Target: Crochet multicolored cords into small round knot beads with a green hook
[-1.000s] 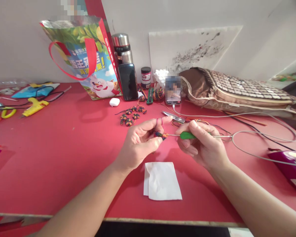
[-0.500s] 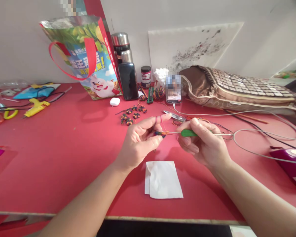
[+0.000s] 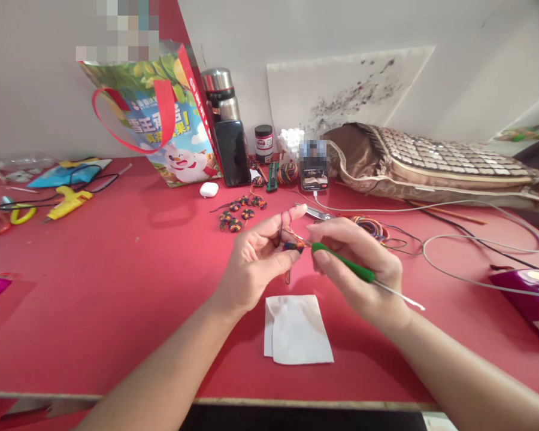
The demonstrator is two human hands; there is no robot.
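Observation:
My left hand (image 3: 260,254) pinches a small multicoloured crochet piece (image 3: 293,246) between thumb and fingers. Yarn loops over its raised index finger, and a short tail hangs below the piece. In my right hand (image 3: 363,263) is a crochet hook (image 3: 344,262) with a green handle and metal shafts at both ends. Its near shaft reaches to the crochet piece and the yarn; the tip is too small to make out. The other shaft points down to the right. Beyond the left hand lie several finished-looking crochet pieces (image 3: 235,225) of the same yarn.
A folded white tissue (image 3: 300,329) lies on the red table near me. Behind my right hand are scissors (image 3: 317,213) and coiled yarn (image 3: 371,227). A propped phone (image 3: 314,170), a yarn ball (image 3: 288,172), a shopping bag (image 3: 179,120) and a yellow glue gun (image 3: 69,203) stand or lie farther off.
The hook has swung from nearly level to slanting, its far end now lower. My right hand has turned and moved closer to my left, which keeps its pinch on the crochet piece.

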